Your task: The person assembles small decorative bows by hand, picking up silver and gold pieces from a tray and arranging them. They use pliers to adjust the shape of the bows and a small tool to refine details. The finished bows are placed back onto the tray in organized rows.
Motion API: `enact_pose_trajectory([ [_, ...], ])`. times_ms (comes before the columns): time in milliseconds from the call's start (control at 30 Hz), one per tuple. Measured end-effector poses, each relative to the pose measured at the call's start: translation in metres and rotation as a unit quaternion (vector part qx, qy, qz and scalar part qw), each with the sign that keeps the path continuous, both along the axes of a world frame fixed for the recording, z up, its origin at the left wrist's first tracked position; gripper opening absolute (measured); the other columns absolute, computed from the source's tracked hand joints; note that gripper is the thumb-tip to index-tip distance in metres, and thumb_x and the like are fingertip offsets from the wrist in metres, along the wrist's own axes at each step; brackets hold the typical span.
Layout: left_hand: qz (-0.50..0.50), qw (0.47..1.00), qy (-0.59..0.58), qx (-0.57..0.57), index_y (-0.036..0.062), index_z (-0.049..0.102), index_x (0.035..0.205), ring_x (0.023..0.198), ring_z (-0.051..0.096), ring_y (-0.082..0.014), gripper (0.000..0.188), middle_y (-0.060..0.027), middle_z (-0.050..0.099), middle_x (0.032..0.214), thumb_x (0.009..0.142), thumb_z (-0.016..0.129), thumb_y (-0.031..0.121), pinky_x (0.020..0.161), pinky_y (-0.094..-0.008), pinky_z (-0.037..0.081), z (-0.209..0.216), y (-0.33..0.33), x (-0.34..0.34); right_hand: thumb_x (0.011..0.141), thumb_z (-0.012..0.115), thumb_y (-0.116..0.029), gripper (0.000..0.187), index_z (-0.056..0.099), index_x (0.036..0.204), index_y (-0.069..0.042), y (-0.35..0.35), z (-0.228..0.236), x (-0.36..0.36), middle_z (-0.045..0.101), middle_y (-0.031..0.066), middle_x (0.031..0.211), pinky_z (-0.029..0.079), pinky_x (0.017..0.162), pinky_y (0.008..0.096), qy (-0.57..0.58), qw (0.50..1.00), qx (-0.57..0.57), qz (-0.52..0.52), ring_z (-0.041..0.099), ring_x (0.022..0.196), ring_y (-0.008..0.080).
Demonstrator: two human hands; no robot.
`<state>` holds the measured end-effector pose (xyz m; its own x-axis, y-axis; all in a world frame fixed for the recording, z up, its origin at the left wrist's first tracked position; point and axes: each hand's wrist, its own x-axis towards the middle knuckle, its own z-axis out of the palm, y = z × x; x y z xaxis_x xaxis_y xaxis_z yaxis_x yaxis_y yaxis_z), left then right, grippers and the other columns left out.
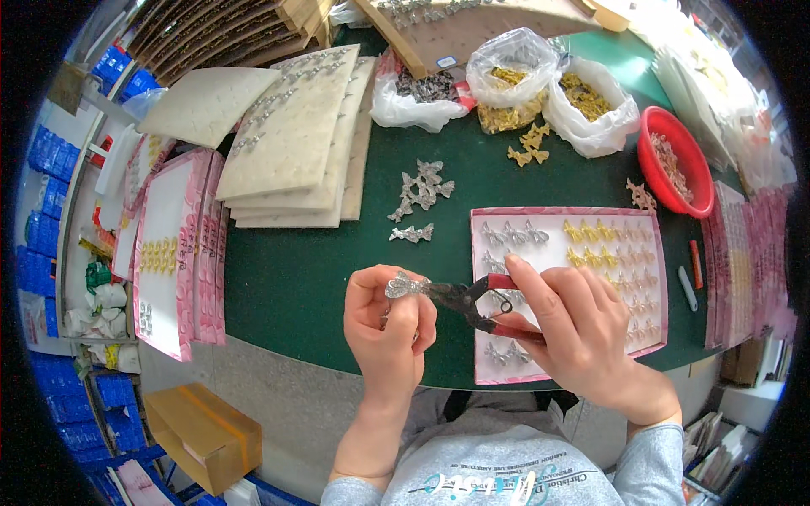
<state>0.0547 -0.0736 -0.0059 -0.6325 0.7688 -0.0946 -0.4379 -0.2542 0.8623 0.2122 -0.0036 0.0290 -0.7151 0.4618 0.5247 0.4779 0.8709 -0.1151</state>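
My left hand [384,333] pinches a silver bow-shaped piece [407,287] above the green table. Around the red-handled pliers [498,308] my right hand [582,329] is closed, and their dark jaws touch the bow's right side. Under the right hand lies a shallow pink-edged box [553,212] with a white lining. Rows of silver, gold and pinkish bows [637,278] sit in it; the hand and pliers hide part of them. Loose silver bows [422,187] lie on the table beyond my left hand, one small group nearer to it.
Stacked cream boards [283,139] carry silver pieces at the left, beside pink boxes [177,253]. Plastic bags [591,105] of gold and silver pieces stand at the back. A red basket [675,160] is at the right, near two pens [688,288]. A cardboard box [202,434] stands lower left.
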Motion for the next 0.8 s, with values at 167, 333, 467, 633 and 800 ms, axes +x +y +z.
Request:
enact_pose_trajectory([
  [167, -0.004, 1.000, -0.001, 0.011, 0.0029, 0.044, 0.086, 0.043, 0.042, -0.0060, 0.011, -0.0077, 0.053, 0.077, 0.079, 0.046, -0.005, 0.031, -0.0174, 0.026, -0.0012, -0.0008, 0.0004, 0.073, 0.059, -0.020, 0.039, 0.055, 0.108, -0.003, -0.0003, 0.0020, 0.0005, 0.046, 0.0012, 0.069, 0.034, 0.046, 0.0256, -0.018, 0.999, 0.033, -0.005, 0.046, 0.056, 0.0122],
  [333, -0.001, 1.000, -0.002, 0.002, 0.0027, 0.045, 0.088, 0.044, 0.043, -0.0058, 0.011, -0.0078, 0.053, 0.077, 0.079, 0.046, -0.005, 0.031, -0.0172, 0.026, -0.0027, -0.0006, 0.0008, 0.070, 0.059, -0.015, 0.040, 0.056, 0.107, -0.003, 0.0005, 0.0015, 0.0008, 0.044, 0.0003, 0.068, 0.033, 0.046, 0.0253, -0.029, 0.998, 0.061, -0.009, 0.044, 0.055, 0.0116],
  [467, 0.004, 1.000, 0.009, 0.006, 0.0025, 0.045, 0.089, 0.044, 0.042, -0.0057, 0.013, -0.0081, 0.053, 0.078, 0.079, 0.046, -0.005, 0.031, -0.0172, 0.026, -0.0038, 0.0000, 0.0010, 0.065, 0.058, -0.013, 0.043, 0.056, 0.107, -0.003, 0.0010, 0.0028, -0.0005, 0.043, 0.0004, 0.068, 0.032, 0.046, 0.0257, -0.030, 0.997, 0.071, -0.014, 0.044, 0.056, 0.0122],
  [633, 0.006, 1.000, 0.021, 0.010, 0.0022, 0.044, 0.089, 0.043, 0.041, -0.0054, 0.015, -0.0084, 0.053, 0.077, 0.078, 0.045, -0.007, 0.031, -0.0173, 0.026, -0.0055, -0.0006, 0.0016, 0.062, 0.057, -0.011, 0.046, 0.056, 0.107, -0.003, 0.0023, 0.0017, -0.0003, 0.042, 0.0007, 0.068, 0.032, 0.047, 0.0261, -0.033, 0.997, 0.072, -0.014, 0.043, 0.057, 0.0130],
  [800, 0.004, 1.000, 0.023, 0.007, 0.0021, 0.044, 0.089, 0.043, 0.041, -0.0053, 0.016, -0.0084, 0.053, 0.076, 0.077, 0.045, -0.008, 0.031, -0.0174, 0.026, -0.0055, -0.0008, 0.0024, 0.063, 0.057, -0.010, 0.045, 0.055, 0.107, -0.003, 0.0037, -0.0007, 0.0009, 0.041, 0.0005, 0.066, 0.033, 0.046, 0.0263, -0.034, 0.998, 0.055, -0.007, 0.043, 0.056, 0.0131],
])
